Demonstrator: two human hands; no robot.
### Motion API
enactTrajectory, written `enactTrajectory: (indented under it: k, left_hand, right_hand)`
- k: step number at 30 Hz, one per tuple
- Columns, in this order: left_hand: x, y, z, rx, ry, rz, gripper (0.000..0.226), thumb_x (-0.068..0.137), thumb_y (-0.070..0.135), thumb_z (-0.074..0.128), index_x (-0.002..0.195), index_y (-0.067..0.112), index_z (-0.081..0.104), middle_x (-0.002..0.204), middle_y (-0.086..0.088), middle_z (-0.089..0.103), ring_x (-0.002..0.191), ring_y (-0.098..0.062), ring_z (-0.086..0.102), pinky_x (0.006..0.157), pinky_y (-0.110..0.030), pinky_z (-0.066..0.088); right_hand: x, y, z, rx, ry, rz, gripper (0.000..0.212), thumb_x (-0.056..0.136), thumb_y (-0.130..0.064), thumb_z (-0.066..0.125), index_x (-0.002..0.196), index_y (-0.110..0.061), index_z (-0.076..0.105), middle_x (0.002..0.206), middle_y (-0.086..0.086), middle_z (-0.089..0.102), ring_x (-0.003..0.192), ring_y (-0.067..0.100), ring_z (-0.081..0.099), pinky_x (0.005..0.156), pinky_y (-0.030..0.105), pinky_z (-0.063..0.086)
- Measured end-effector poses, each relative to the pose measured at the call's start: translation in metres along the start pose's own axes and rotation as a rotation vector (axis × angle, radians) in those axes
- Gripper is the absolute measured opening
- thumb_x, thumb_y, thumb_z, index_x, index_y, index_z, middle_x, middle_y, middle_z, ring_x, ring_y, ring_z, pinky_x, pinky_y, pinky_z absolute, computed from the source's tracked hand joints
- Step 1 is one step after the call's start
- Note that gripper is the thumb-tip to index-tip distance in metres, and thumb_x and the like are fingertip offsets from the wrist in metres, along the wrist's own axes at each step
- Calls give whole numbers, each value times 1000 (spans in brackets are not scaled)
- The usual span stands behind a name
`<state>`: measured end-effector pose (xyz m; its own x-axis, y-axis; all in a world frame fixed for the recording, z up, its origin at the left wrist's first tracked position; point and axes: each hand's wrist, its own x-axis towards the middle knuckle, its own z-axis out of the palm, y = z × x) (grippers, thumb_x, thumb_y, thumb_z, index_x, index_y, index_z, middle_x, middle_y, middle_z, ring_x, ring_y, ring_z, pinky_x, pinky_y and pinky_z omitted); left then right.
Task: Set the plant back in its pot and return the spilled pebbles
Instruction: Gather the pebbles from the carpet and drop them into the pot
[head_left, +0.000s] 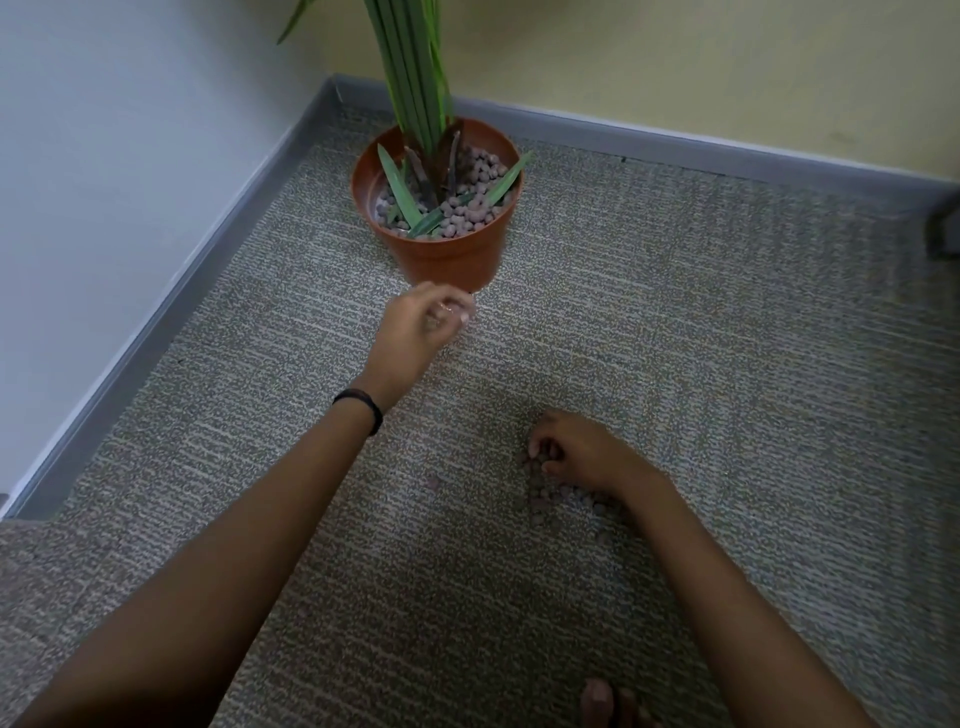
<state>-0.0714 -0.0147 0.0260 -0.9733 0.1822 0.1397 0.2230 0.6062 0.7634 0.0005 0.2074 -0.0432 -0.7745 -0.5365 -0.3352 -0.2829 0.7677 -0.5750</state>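
An upright green plant (415, 78) stands in a terracotta pot (441, 254) in the carpeted corner, with brown-grey pebbles (472, 208) filling the pot around its stems. My left hand (421, 327) hovers just in front of the pot's base, blurred, its fingers curled round what look like a few pebbles. My right hand (576, 457) rests on the carpet lower right. Its fingers are curled into a small heap of spilled pebbles (550, 499), which lie scattered under and beside it.
Grey skirting (171, 296) and walls close off the left and far sides of the patterned carpet (727, 338). A dark object (943, 228) sits at the right edge. Toes (608, 701) show at the bottom edge. A stray pebble (432, 483) lies mid-carpet.
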Motion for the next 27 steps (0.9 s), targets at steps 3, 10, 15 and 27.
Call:
enactTrajectory:
  k: [3,10,15,27]
  left_hand:
    - [16,10,-6,-159,177,-68,13,87,5,63,97,12,68,101,-11,67,78,-19,63,73,-23,58]
    - [50,17,-18,-293,349,-207,16,88,0,60,103,-3,64,81,0,61,69,-7,56,61,-13,55]
    - [68,13,-24,-235,297,-238,33,87,0,57,120,4,60,113,-5,65,99,-11,59,93,-24,52]
    - [7,-12,-18,298,-264,-133,12,92,23,56,100,16,61,92,2,63,76,-14,59,68,-24,45]
  right_hand:
    - [5,1,-8,179,113,54,17,72,2,67,85,-9,68,84,2,57,76,15,54,72,24,42]
    - [33,-40,-86,918,483,241,20,79,-5,67,99,-9,65,98,5,68,92,17,64,82,27,53]
    - [70,-73,-138,1085,554,191,17,81,2,62,98,-4,63,90,6,66,90,19,65,83,25,56]
    - [100,-87,-155,849,609,153,37,87,3,52,121,-10,57,135,6,53,124,17,49,105,36,43]
